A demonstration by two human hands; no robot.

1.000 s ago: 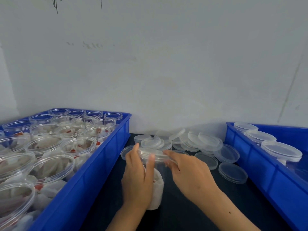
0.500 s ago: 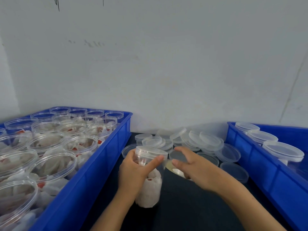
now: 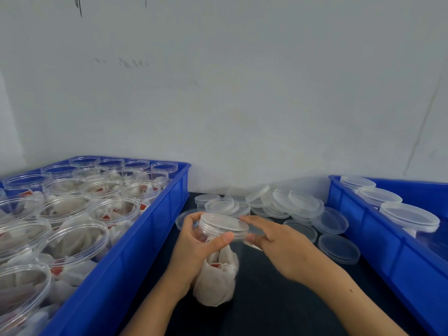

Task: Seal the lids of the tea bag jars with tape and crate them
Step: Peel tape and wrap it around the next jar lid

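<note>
Fingers of the left hand [image 3: 194, 248] curl around the neck of a clear jar [image 3: 218, 267] at lower centre of the frame, the thumb pressed across its front just under the lid [image 3: 224, 224]. Opposite, the right hand [image 3: 278, 241] reaches in from the right with its fingers fairly straight, the tips touching the lid's edge; whether they pinch tape I cannot tell. Packed with white tea bags, the jar stands on the dark table [image 3: 278, 306] between two blue crates. Open jars fill the left crate [image 3: 135, 243], lidded ones stand in the right crate [image 3: 378, 248], and loose lids [image 3: 291, 202] lie behind, toward the wall.

Judging by this, the lid is on and sealing is the step in hand. Next the jar likely needs turning under a steady grip while tape wraps the seam, then a lift into the right crate.
</note>
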